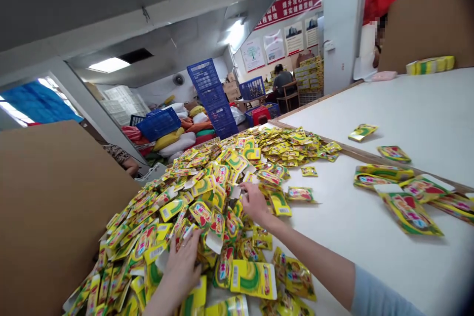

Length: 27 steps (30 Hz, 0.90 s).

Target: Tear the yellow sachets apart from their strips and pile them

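A large heap of yellow and green snack packets [200, 212] with colourful lettering covers the white table. My left hand [181, 266] rests low on the near side of this pile, fingers apart and touching packets. Farther along the heap, my right hand [255, 202] has its fingers bent around the white edge of a packet [236, 190]; its fingertips are partly hidden. Just in front of me, a single packet [254, 279] lies flat with its green swirl facing up. Smaller shiny packets [292, 145] form a mound at the far end.
Cardboard [62, 207] walls off the left side. A wooden strip [344, 150] divides the white tabletop [400, 103]; larger packets [411, 207] lie at the right. Blue crates [213, 96] and filled sacks [181, 143] stand behind. One person [284, 83] sits farther back; another person's arm [126, 160] shows at left.
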{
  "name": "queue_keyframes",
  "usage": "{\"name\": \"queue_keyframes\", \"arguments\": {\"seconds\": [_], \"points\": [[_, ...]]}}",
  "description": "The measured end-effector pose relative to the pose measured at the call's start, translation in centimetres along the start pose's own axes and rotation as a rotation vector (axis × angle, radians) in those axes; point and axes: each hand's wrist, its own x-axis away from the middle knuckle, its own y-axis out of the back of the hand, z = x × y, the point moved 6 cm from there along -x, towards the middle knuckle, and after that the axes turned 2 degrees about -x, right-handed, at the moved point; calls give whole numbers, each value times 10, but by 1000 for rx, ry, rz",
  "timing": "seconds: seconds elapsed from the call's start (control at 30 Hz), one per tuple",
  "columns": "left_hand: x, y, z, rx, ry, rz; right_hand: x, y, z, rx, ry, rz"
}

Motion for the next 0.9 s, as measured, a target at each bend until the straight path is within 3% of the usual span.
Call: {"name": "queue_keyframes", "arguments": {"seconds": [0.13, 0.2, 0.27, 0.33, 0.43, 0.53, 0.6, 0.67, 0.73, 0.83, 0.9], "points": [[0, -7, -31, 245, -154, -30, -2, -12, 57, -5, 296, 81], [-1, -4, -35, 215, -154, -94, -3, -32, 80, 81, 421, 217], [-3, 4, -23, 101, -72, -224, -1, -55, 88, 229, 484, 410], [-2, 12, -1, -11, 44, -345, 3, -69, 82, 354, 474, 563], [10, 25, 48, -40, 188, -465, 5, -66, 64, 426, 396, 612], [45, 38, 119, 137, 394, -551, 5, -50, 57, 473, 344, 617], [83, 40, 172, 326, 588, -551, 9, -42, 70, 461, 339, 571], [125, 37, 210, 399, 722, -543, 31, -39, 99, 333, 392, 500], [166, 29, 225, 454, 795, -530, 75, -46, 135, 87, 538, 552], [208, 8, 206, 595, 803, -439, 157, -63, 170, -215, 677, 868], [222, -4, 179, 716, 744, -330, 182, -69, 178, -294, 662, 942]]}}
